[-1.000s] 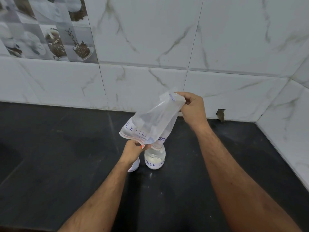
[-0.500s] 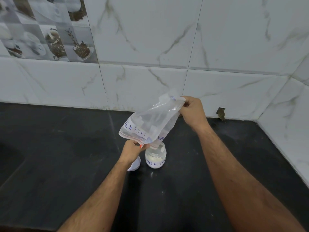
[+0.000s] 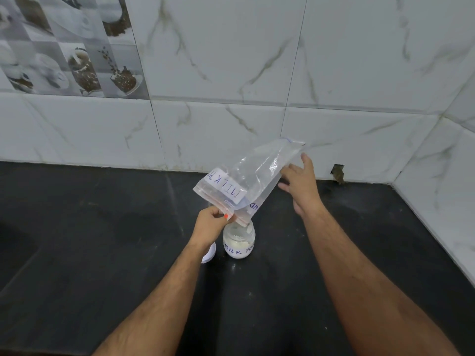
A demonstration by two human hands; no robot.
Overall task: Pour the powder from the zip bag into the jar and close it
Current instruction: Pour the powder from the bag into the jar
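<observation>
The clear plastic zip bag with a white "MILK" label (image 3: 246,181) hangs upside down, its mouth over the small open glass jar of white powder (image 3: 239,241), which stands on the black stone counter (image 3: 102,240) toward its back edge. The left hand (image 3: 209,228) pinches the bag's lower corner. The right hand (image 3: 299,182), fingers spread loose, touches the bag's raised end. A white round lid (image 3: 209,254) lies just left of the jar, partly hidden by the left wrist.

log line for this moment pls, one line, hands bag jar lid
left hand pinches bag mouth over jar | right hand open by bag | jar open, powder inside | lid on counter
</observation>
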